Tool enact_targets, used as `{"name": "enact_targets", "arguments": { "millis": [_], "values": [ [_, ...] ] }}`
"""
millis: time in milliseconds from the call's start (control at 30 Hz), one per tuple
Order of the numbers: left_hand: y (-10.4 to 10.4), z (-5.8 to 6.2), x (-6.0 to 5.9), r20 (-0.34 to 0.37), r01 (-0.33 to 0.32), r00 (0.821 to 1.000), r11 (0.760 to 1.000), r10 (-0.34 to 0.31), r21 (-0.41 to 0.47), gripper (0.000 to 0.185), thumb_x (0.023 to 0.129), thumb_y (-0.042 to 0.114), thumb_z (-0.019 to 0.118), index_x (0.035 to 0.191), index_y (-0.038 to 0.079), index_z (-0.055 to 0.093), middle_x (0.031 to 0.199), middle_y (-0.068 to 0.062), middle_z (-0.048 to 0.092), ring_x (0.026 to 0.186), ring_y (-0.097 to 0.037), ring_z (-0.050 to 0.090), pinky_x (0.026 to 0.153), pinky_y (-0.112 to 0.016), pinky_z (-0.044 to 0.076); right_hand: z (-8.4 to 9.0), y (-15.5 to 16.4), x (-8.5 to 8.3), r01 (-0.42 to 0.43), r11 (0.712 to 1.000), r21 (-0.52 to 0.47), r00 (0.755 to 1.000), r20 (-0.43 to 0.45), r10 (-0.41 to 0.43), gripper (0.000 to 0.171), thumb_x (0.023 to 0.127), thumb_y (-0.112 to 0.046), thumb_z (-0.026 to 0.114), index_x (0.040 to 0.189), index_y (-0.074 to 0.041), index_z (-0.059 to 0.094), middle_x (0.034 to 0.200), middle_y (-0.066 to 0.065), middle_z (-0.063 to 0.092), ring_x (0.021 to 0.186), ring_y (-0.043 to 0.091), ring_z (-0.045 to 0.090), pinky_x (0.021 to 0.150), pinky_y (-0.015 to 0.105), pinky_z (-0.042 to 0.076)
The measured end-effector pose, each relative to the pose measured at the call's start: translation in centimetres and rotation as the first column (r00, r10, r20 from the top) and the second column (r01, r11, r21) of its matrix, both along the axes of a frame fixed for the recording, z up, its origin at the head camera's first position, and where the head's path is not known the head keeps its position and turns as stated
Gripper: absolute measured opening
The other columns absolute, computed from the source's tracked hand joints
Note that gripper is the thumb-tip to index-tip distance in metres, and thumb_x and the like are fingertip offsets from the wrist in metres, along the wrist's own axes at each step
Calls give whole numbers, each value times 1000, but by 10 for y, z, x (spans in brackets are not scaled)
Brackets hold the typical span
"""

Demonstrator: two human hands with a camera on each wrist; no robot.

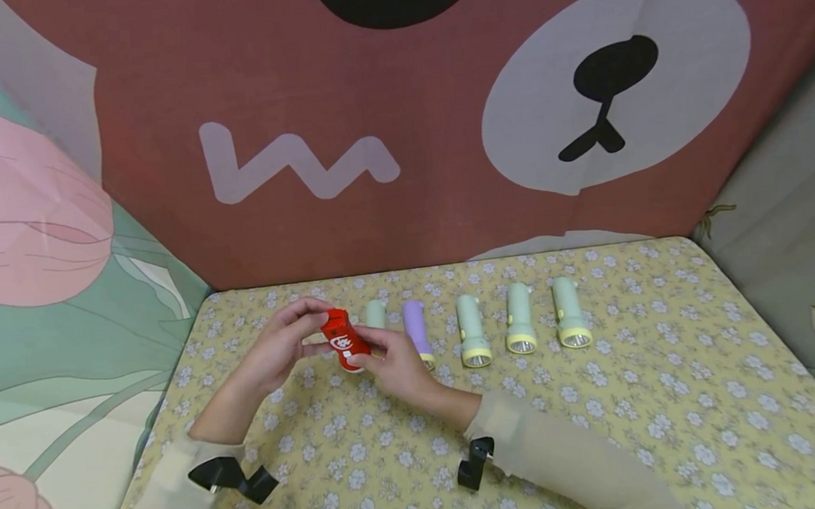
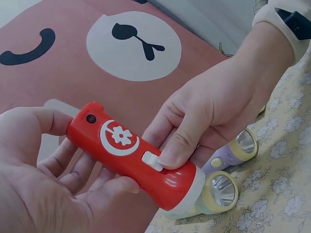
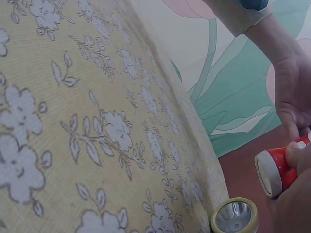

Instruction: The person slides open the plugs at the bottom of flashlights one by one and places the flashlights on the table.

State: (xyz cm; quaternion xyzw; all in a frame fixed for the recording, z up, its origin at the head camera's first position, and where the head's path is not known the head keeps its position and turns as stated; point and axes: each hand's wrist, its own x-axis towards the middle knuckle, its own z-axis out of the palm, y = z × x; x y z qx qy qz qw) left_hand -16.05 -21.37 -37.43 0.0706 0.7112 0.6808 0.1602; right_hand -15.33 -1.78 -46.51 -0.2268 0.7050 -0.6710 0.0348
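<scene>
A red flashlight (image 1: pixel 343 342) with a white flower emblem and a white rim is held above the table between both hands. My left hand (image 1: pixel 281 346) grips its tail end, thumb and fingers curled about the body. From the other side my right hand (image 1: pixel 403 368) pinches it near the head. In the left wrist view, the right thumb (image 2: pixel 177 148) presses on the white slide switch (image 2: pixel 152 160). The white-rimmed lens (image 3: pixel 268 174) shows in the right wrist view, and no glow is visible there.
Behind the hands lie a partly hidden green flashlight (image 1: pixel 376 312) and a purple one (image 1: pixel 415 323). Several more green flashlights (image 1: pixel 471 324) with yellow rims are lined up to the right. A flowered cloth (image 1: pixel 638 427) covers the table. A printed bear curtain (image 1: pixel 446 206) hangs at the back.
</scene>
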Motion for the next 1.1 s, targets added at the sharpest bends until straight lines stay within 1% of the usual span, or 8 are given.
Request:
{"name": "enact_targets", "arguments": {
  "millis": [67, 200, 300, 533, 700, 800, 900, 1100],
  "values": [
    [-1, -1, 0, 4, 15, 1000, 1000, -15, 12, 11, 105, 12, 52, 108, 7, 62, 108, -4, 64, 101, -18, 66, 84, -36, 61, -1, 0, 1, 10, 1000, 19, 1000, -5, -9, 44, 95, -8, 72, 137, 0, 63, 130, 14, 68, 120, 24, 65, 98, 34, 55],
    [-2, -2, -2, 12, 42, 999, 999, -42, 27, 12, 104, 8, 51, 100, 11, 62, 106, -3, 65, 99, -17, 66, 83, -36, 61, -1, -1, 3, 30, 998, 60, 999, -22, -29, 44, 95, -9, 72, 137, -1, 63, 131, 12, 68, 120, 21, 64, 97, 29, 54],
    [-1, -2, -3, 12, 47, 999, 999, -47, 28, 13, 104, 8, 52, 98, 12, 62, 105, -2, 65, 99, -17, 65, 83, -36, 61, -1, 0, 3, 36, 997, 69, 999, -36, -33, 45, 95, -8, 72, 138, -1, 62, 132, 12, 67, 121, 21, 64, 98, 30, 54],
    [0, -2, -5, 22, 57, 998, 998, -57, 1, 12, 105, 10, 52, 97, 12, 60, 107, -3, 64, 100, -19, 64, 83, -38, 61, -4, 1, 4, 21, 998, 55, 998, -67, -18, 47, 96, -8, 70, 141, 2, 58, 135, 16, 64, 122, 27, 63, 97, 38, 55],
    [1, -1, -5, 32, 61, 998, 998, -60, -9, 10, 105, 12, 53, 97, 11, 59, 108, -4, 63, 101, -19, 64, 85, -40, 61, -4, 1, 6, 24, 998, 61, 997, -78, -20, 48, 96, -9, 70, 142, 1, 57, 135, 16, 64, 123, 26, 62, 98, 37, 55],
    [1, -1, -5, 38, 66, 997, 998, -66, -9, 10, 105, 13, 53, 98, 10, 58, 109, -5, 63, 102, -19, 64, 84, -39, 61, -4, 0, 6, 18, 998, 59, 998, -69, -14, 49, 96, -7, 69, 143, 1, 56, 137, 16, 63, 125, 25, 61, 98, 36, 55],
    [1, -1, -4, 41, 69, 997, 998, -68, -14, 10, 106, 13, 53, 98, 9, 57, 108, -5, 62, 102, -20, 64, 83, -39, 60, -5, -1, 7, 12, 998, 58, 997, -75, -8, 49, 97, -7, 68, 143, 2, 55, 138, 17, 62, 125, 26, 61, 98, 38, 54],
    [2, 2, -3, 46, 58, 997, 997, -56, -51, 9, 105, 13, 55, 97, 10, 57, 108, -5, 62, 102, -23, 63, 86, -42, 60, -5, -2, 9, 20, 998, 65, 995, -101, -13, 48, 98, -10, 67, 143, 1, 55, 136, 17, 63, 123, 28, 62, 98, 40, 55]
  ]
}}
